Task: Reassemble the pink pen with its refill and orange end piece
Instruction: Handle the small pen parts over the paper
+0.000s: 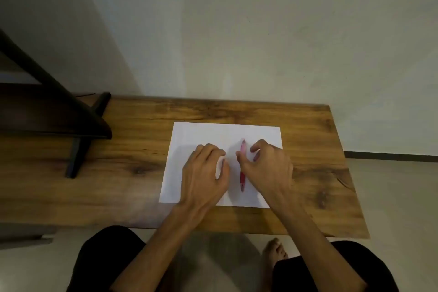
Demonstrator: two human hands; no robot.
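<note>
A pink pen (243, 149) lies lengthwise on a white sheet of paper (189, 135), tip pointing away from me, its darker red end near me. My right hand (267, 163) rests over the pen's right side, thumb and fingertips touching its middle. My left hand (205, 168) lies on the paper just left of the pen, fingers curled, apart from it. No separate refill or orange end piece shows; the hands may hide small parts.
The paper lies on a wooden table (132, 161) against a pale wall. A dark stand with a black foot (75, 149) occupies the table's left side. My knees and a bare foot (275, 251) show below the front edge.
</note>
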